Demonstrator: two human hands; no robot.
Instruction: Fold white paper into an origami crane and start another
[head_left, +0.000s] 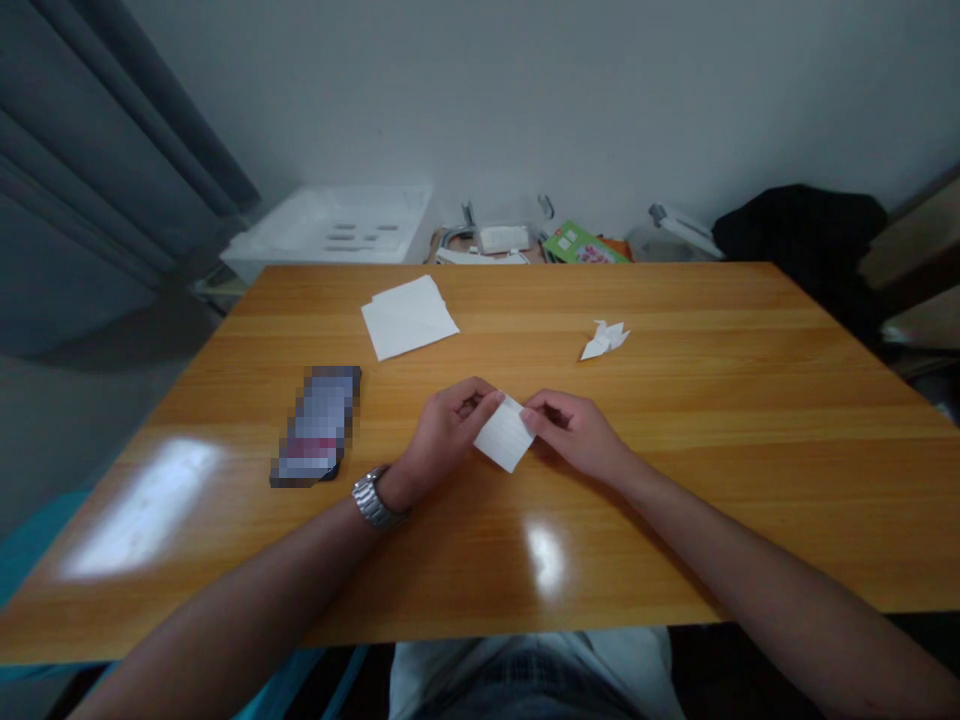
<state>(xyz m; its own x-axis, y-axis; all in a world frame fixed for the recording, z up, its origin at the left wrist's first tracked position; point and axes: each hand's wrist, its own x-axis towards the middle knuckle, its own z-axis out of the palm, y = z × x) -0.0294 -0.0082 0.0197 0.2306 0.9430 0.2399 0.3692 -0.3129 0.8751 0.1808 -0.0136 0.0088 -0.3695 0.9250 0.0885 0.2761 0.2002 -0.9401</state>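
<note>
A small folded white paper (505, 436) lies at the middle of the wooden table (675, 520), turned like a diamond. My left hand (442, 430) pinches its upper left edge with curled fingers; a metal watch (373, 500) is on that wrist. My right hand (574, 430) pinches the paper's right corner with thumb and fingertips. Both hands rest on the tabletop. A finished white paper crane (604, 339) sits farther back to the right, apart from the hands.
A stack of white paper sheets (409, 316) lies at the back left. A blurred-out phone (318, 426) lies left of my left hand. Behind the table are a white box (330, 225), small clutter (525, 243) and a dark bag (802, 225).
</note>
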